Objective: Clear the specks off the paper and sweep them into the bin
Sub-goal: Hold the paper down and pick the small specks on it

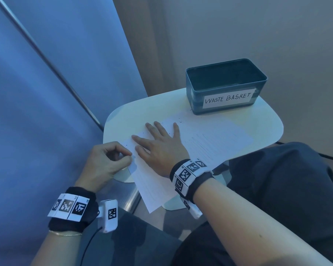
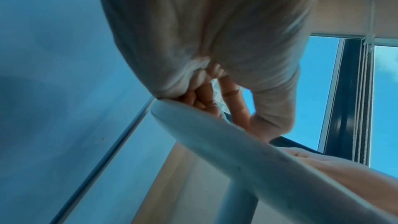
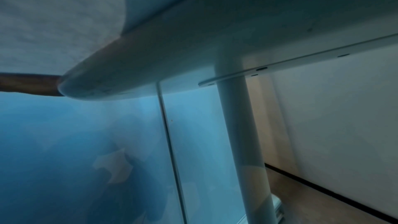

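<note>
A white lined paper (image 1: 215, 143) lies across the small white table (image 1: 123, 120), its near corner hanging over the front edge. Tiny dark specks (image 1: 181, 120) are scattered on its far end, close to the teal bin (image 1: 226, 86) labelled WASTE BASKET. My right hand (image 1: 159, 144) lies flat on the paper with fingers spread, just short of the specks. My left hand (image 1: 108, 160) pinches the paper's left edge between thumb and fingers at the table's near-left rim. In the left wrist view the curled fingers (image 2: 206, 98) show above the table edge (image 2: 237, 142).
A frosted glass panel (image 1: 46, 93) with a metal rail stands close on the left. My dark-trousered knee (image 1: 276, 179) sits beside the table's right front. In the right wrist view the table's underside (image 3: 215, 31) and its pole leg (image 3: 243, 142) fill the frame.
</note>
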